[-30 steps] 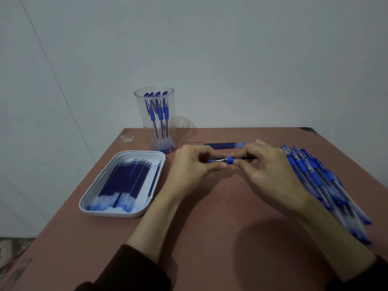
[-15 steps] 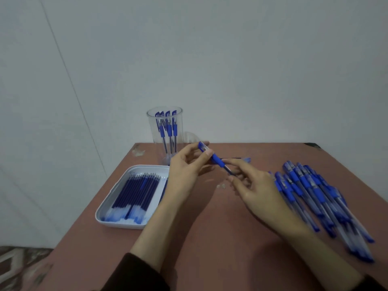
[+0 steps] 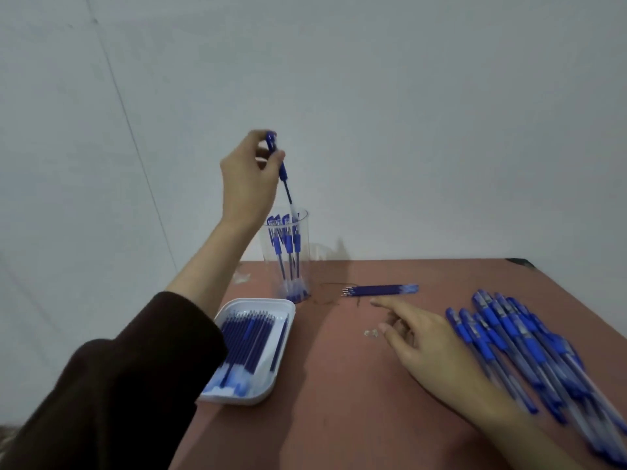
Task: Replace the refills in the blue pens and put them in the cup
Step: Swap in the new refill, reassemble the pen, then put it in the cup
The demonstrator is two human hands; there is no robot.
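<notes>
Red table (image 3: 339, 418), pen (image 3: 283, 174) near-upright, lower end at cup (image 3: 303, 252)

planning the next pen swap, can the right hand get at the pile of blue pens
Probably yes: the right hand is open beside the pile of blue pens, with nothing between them.

Cup (image 3: 303, 252) stands on table (image 3: 339, 401) near far edge, toward far left corner, pens (image 3: 288, 245) upright in it. Left hand (image 3: 247, 178) above cup, holding pen (image 3: 282, 172), lower end at cup's mouth. Tray (image 3: 258, 301) with refills (image 3: 247, 337) at left edge, just before cup. Loose refills (image 3: 380, 290) right of cup. Pen pile (image 3: 529, 351) along right edge; right hand (image 3: 424, 337) just left of it, over table's middle.
</notes>
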